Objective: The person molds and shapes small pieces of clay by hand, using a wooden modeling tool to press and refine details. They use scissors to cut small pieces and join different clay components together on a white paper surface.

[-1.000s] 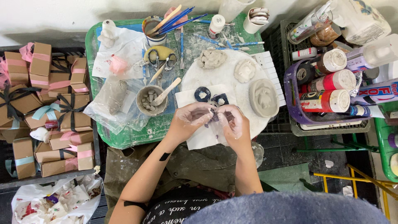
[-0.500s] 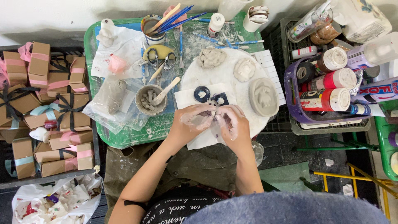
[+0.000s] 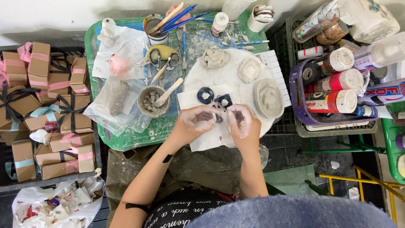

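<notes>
Small craft studio – green table (image 3: 126, 139) crowded with grey clay pieces (image 3: 267, 98), cup of brushes (image 3: 157, 28), paint bottles (image 3: 333, 101), ribboned gift boxes (image 3: 40, 59) alongside.

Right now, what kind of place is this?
Likely a small craft or clay workspace: grey clay pieces on a round board, a cup of brushes, paint bottles in a basket, ribboned gift boxes.

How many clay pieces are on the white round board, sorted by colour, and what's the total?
Grey clay shapes: 3
Dark blue pieces on the paper: 2
Total: 5

The left hand and right hand pinch another small dark piece, not counted.
</notes>
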